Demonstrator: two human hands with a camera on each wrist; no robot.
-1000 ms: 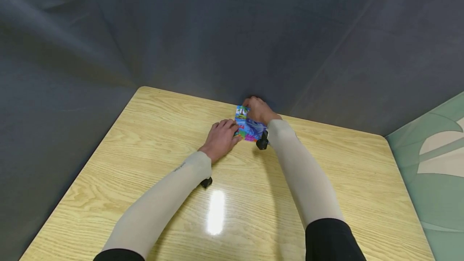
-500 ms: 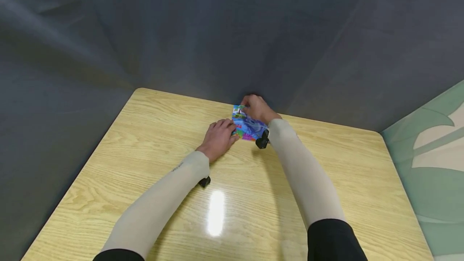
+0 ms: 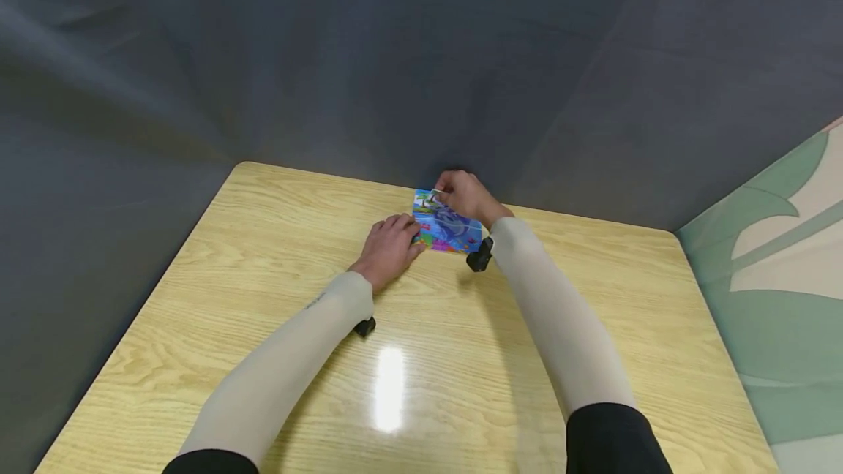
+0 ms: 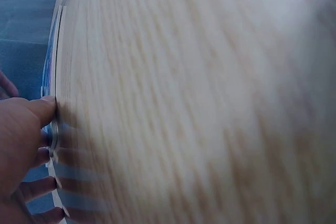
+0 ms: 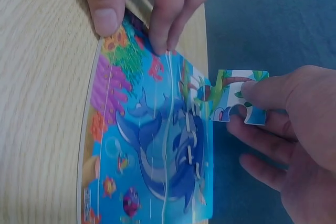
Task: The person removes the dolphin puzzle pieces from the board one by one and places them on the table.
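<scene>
A dolphin jigsaw puzzle point(image 3: 454, 234) in bright sea colours lies flat by the table's far edge. My right hand point(image 3: 467, 194) is above its far side. Between thumb and fingers that hand pinches one jigsaw piece point(image 5: 231, 95) with a palm-tree print, tilted up at the puzzle's edge in the right wrist view. Whether the piece still touches its neighbours I cannot tell. My left hand point(image 3: 387, 249) rests at the puzzle's left end, its thumb point(image 5: 106, 22) at the near corner and its fingers point(image 5: 165, 24) pressing the picture. Curved cut lines cross the dolphin's body.
The pale wooden table point(image 3: 276, 240) ends just behind the puzzle, where a dark grey cloth point(image 3: 369, 72) hangs. Green and beige patterned fabric point(image 3: 770, 342) is at the right. A bright light reflection point(image 3: 390, 390) shows on the near tabletop.
The head view has swung slightly right, so table and puzzle appear further left. The right hand has drawn a little right relative to the puzzle, and the piece's pale edge now shows lifted.
</scene>
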